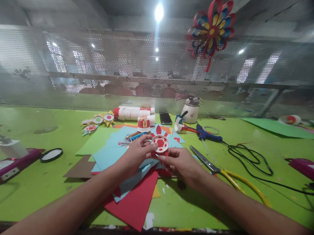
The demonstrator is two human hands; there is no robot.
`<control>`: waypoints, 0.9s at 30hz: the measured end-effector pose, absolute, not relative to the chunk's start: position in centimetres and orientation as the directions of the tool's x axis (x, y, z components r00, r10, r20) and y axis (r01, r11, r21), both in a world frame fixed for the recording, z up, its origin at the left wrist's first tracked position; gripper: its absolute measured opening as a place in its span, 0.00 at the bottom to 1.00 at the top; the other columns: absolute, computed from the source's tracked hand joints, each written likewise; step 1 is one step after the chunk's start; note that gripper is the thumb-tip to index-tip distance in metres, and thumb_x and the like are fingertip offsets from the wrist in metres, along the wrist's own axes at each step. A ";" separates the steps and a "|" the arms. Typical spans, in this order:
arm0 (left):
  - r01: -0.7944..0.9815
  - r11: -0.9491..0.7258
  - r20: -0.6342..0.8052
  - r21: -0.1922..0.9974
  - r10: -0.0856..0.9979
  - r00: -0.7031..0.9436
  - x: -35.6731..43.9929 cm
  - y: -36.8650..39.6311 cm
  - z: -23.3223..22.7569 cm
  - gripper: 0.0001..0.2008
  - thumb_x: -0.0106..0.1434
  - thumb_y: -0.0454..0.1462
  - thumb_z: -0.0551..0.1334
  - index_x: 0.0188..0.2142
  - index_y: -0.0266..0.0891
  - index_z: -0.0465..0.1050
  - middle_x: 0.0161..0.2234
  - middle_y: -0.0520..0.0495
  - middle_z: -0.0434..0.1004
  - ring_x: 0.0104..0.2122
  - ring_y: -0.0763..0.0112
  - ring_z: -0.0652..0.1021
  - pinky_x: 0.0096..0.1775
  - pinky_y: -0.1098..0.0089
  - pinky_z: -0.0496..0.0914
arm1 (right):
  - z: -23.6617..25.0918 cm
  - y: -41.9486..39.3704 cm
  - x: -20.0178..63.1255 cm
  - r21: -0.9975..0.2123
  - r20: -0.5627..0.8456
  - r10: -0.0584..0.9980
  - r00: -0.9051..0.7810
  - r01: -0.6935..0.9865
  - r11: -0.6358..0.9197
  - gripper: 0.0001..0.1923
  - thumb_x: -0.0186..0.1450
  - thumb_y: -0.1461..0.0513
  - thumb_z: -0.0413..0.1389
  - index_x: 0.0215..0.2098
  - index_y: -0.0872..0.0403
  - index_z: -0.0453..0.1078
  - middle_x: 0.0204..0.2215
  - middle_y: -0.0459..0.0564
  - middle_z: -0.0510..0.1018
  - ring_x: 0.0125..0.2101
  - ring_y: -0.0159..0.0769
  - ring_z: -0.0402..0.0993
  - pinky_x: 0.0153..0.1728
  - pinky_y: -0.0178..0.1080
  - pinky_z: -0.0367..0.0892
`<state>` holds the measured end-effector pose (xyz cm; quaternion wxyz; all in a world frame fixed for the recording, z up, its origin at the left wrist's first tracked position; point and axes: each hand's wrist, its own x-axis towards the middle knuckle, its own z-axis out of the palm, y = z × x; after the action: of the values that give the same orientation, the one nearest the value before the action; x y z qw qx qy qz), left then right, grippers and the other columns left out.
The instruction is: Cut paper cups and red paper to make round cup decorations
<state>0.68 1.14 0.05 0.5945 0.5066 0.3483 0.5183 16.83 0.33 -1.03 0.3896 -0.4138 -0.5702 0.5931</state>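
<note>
Red paper sheet nearest; both hands pinching round red-white paper disc

Scissors lie right of the paper stack, the glue gun probably behind them.

Two bare forearms entering from the lower edge of the frame, no sleeves in view, left hand and right hand uncovered, no gloves, rings, watch or bracelets visible, short plain fingernails, wrists bare, arms slender and smooth
</note>
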 end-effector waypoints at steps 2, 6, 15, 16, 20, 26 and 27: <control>-0.270 -0.042 0.104 0.962 0.970 0.219 0.7 1.1 0.1 0.17 0.52 0.38 0.67 0.40 0.35 0.68 0.39 0.41 0.74 0.35 0.67 0.75 0.34 0.67 0.69 | -1.0 0.3 16.8 -0.999 -0.049 0.936 -0.348 0.009 -0.049 0.11 0.54 0.58 0.62 0.26 0.58 0.70 0.13 0.41 0.66 0.13 0.23 0.55 0.16 0.32 0.48; -0.275 -0.048 0.105 0.960 0.975 0.197 0.7 1.2 0.2 0.16 0.52 0.38 0.67 0.39 0.35 0.69 0.39 0.42 0.75 0.34 0.67 0.76 0.34 0.66 0.69 | -1.0 0.2 16.8 -0.997 -0.076 0.933 -0.352 0.016 -0.075 0.12 0.54 0.56 0.63 0.23 0.56 0.68 0.12 0.41 0.66 0.13 0.24 0.57 0.17 0.32 0.48; -0.294 -0.040 0.112 0.955 0.965 0.235 0.7 1.4 -0.3 0.16 0.52 0.37 0.67 0.40 0.36 0.69 0.40 0.41 0.77 0.36 0.65 0.77 0.35 0.67 0.69 | -0.9 0.3 16.8 -0.995 -0.092 0.937 -0.338 0.004 -0.096 0.12 0.54 0.57 0.63 0.28 0.58 0.71 0.14 0.41 0.68 0.13 0.22 0.57 0.15 0.30 0.49; -0.295 -0.040 0.114 0.955 0.965 0.237 0.7 1.4 -0.3 0.17 0.52 0.37 0.67 0.41 0.36 0.70 0.40 0.41 0.77 0.36 0.65 0.77 0.35 0.67 0.70 | -0.9 0.3 16.8 -0.995 -0.091 0.937 -0.337 -0.004 -0.098 0.12 0.53 0.57 0.63 0.27 0.58 0.70 0.14 0.41 0.67 0.13 0.22 0.57 0.16 0.30 0.51; -0.289 -0.041 0.111 0.956 0.967 0.230 0.7 1.5 -0.4 0.17 0.52 0.37 0.67 0.42 0.35 0.70 0.40 0.40 0.77 0.36 0.65 0.77 0.36 0.66 0.69 | -1.0 0.2 16.7 -0.993 -0.090 0.936 -0.342 -0.045 -0.111 0.14 0.52 0.56 0.64 0.23 0.56 0.67 0.11 0.37 0.63 0.13 0.22 0.56 0.19 0.33 0.60; -0.267 -0.040 0.107 0.963 0.965 0.241 0.6 1.6 -0.3 0.17 0.53 0.38 0.66 0.42 0.34 0.72 0.41 0.39 0.76 0.36 0.64 0.76 0.36 0.66 0.69 | -1.2 0.2 16.7 -0.992 -0.105 0.927 -0.361 -0.034 -0.125 0.14 0.52 0.54 0.65 0.27 0.56 0.70 0.15 0.40 0.67 0.14 0.23 0.58 0.21 0.34 0.62; -0.268 -0.039 0.107 0.963 0.964 0.243 0.6 1.5 -0.2 0.17 0.53 0.39 0.66 0.42 0.34 0.72 0.41 0.39 0.76 0.36 0.64 0.76 0.36 0.66 0.69 | -1.1 0.2 16.7 -0.993 -0.102 0.926 -0.362 -0.020 -0.117 0.14 0.52 0.54 0.64 0.27 0.56 0.70 0.15 0.40 0.68 0.14 0.23 0.58 0.21 0.34 0.61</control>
<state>0.59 1.54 -0.24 0.6026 0.5080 0.3425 0.5113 16.69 0.16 -1.12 0.3814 -0.4165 -0.5440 0.6206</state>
